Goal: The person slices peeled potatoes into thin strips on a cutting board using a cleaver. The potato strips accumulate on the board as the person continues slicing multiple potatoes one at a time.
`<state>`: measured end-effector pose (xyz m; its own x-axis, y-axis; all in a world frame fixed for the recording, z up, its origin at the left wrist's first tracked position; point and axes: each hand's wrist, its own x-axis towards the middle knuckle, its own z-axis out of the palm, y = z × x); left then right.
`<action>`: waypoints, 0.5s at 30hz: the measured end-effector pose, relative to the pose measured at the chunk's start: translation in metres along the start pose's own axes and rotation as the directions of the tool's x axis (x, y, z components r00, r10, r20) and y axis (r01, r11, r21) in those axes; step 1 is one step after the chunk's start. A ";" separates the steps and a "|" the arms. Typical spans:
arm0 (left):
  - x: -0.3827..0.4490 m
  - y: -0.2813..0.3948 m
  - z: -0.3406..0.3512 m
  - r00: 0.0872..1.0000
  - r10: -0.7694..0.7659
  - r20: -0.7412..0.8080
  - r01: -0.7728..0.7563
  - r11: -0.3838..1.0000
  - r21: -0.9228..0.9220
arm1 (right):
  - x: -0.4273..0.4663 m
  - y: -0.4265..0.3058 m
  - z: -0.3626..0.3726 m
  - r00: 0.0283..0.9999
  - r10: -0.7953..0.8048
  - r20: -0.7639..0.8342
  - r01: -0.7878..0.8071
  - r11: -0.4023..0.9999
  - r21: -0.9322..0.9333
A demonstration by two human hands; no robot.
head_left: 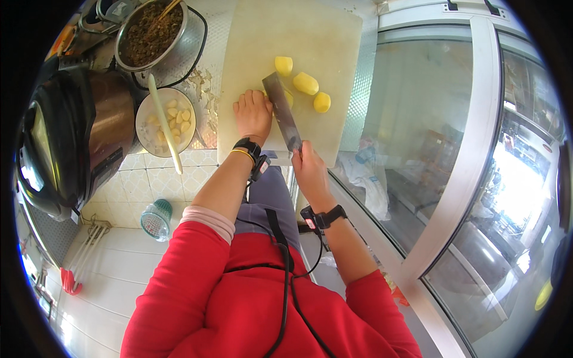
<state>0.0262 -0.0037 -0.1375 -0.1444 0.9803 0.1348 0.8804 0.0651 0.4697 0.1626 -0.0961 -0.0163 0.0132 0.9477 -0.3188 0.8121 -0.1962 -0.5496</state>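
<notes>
My right hand grips the handle of a kitchen cleaver, whose broad dark blade points away from me over a pale cutting board. Just left of the blade, my left hand rests with its fingers bent; the blade and hand cover most of what lies under them. A yellow peeled potato piece shows partly beside the blade. Beyond and to the right lie more peeled potato pieces, one at the top, an oblong one and a smaller one.
Left of the board, a plate holds peeled garlic cloves, with a long pale stick-like utensil across it. Behind stands a metal bowl of dark chopped food with chopsticks. An electric cooker is at far left, a framed glass panel at right.
</notes>
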 end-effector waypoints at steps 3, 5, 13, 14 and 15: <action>0.000 0.000 0.000 1.000 -0.001 -0.001 0.001 1.000 0.002 | 0.002 -0.001 0.005 0.999 0.023 0.032 -0.022 0.999 -0.035; -0.001 -0.001 0.000 1.000 -0.005 0.013 0.005 1.000 0.004 | 0.003 0.000 0.012 0.998 0.037 0.045 -0.035 0.998 -0.060; -0.001 -0.002 0.001 1.000 -0.015 -0.015 0.014 0.998 -0.060 | 0.009 0.011 0.035 1.000 0.030 0.001 -0.030 1.000 0.000; 0.000 -0.002 0.001 1.000 -0.024 -0.002 0.024 0.995 -0.098 | 0.009 0.012 0.036 1.000 0.025 -0.017 -0.025 1.000 0.003; 0.001 -0.004 0.000 1.000 0.000 -0.015 -0.001 0.996 -0.094 | 0.009 0.011 0.037 1.000 0.010 -0.024 -0.011 1.000 -0.007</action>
<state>0.0223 -0.0027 -0.1391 -0.1514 0.9773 0.1480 0.8340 0.0460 0.5498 0.1505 -0.0987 -0.0539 0.0359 0.9515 -0.3056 0.8158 -0.2046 -0.5410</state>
